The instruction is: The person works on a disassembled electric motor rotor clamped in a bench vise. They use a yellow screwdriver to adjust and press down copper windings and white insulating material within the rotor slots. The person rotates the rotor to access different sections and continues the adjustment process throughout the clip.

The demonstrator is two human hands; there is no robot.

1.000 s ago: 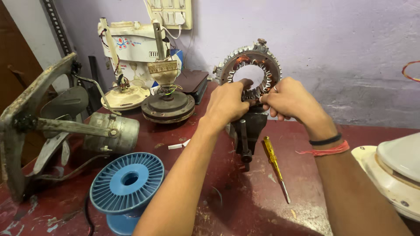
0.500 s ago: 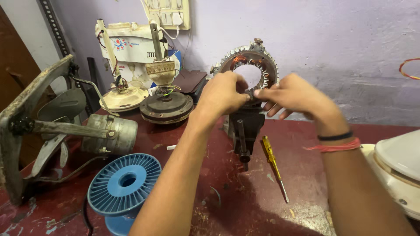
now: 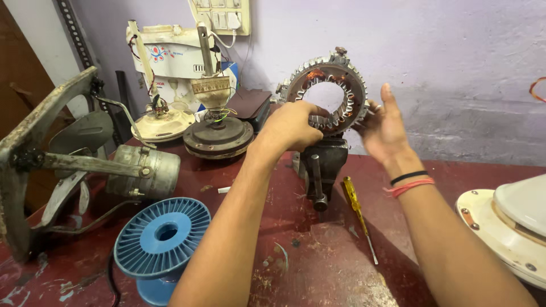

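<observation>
Stator: round grey metal motor stator ring with copper windings (image 3: 327,94) stands upright at 12 o'clock of the bench, clamped in a dark iron bench vise (image 3: 318,165)
Left hand: left hand (image 3: 293,125) is curled shut on the stator's lower left rim, fingers reaching into the bore
Right hand: right hand (image 3: 384,128) is spread open, fingers apart, palm against the ring's right edge; whether it presses or only touches I cannot tell
In the way: the left hand covers the ring's lower left slots; the vise handle hangs down in front of its base
At 5 o'clock of the vise: yellow-handled screwdriver (image 3: 357,213) lies on the dark red worktable (image 3: 318,267)
At 8 o'clock: blue plastic wire spool (image 3: 162,239)
At 9 o'clock: grey fan motor with bracket (image 3: 136,170)
At 10 o'clock: rusty ceiling-fan motor on its shaft (image 3: 218,133)
At 3 o'clock: cream fan housing (image 3: 512,227)
</observation>
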